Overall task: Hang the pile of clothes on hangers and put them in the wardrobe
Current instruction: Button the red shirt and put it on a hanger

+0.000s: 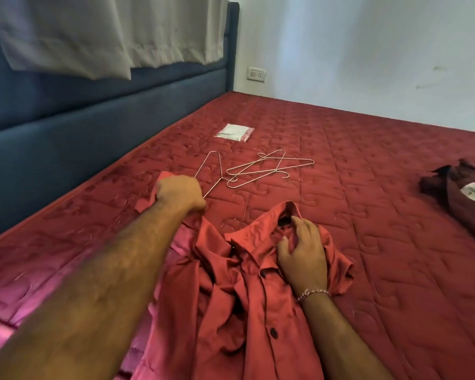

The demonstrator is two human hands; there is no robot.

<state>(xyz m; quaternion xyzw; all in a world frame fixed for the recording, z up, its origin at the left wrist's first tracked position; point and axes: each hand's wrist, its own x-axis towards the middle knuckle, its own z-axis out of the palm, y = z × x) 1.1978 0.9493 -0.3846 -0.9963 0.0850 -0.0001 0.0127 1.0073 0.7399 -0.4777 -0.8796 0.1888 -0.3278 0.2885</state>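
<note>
A red satin shirt (247, 292) lies crumpled on the red mattress (368, 160) in front of me, collar away from me. My left hand (180, 194) is a fist that grips a fold of the shirt's left shoulder. A thin wire hanger (213, 163) runs up to its knuckles; whether the hand also holds it is unclear. My right hand (302, 256) rests palm down on the shirt by the collar, fingers spread and slightly bent. Two more wire hangers (269, 168) lie crossed just beyond.
A dark maroon shirt (461, 193) with a white label lies at the right edge. A small clear plastic packet (235, 133) sits farther back. The blue padded headboard (93, 127) and a beige curtain (93, 31) line the left; a white wall stands behind.
</note>
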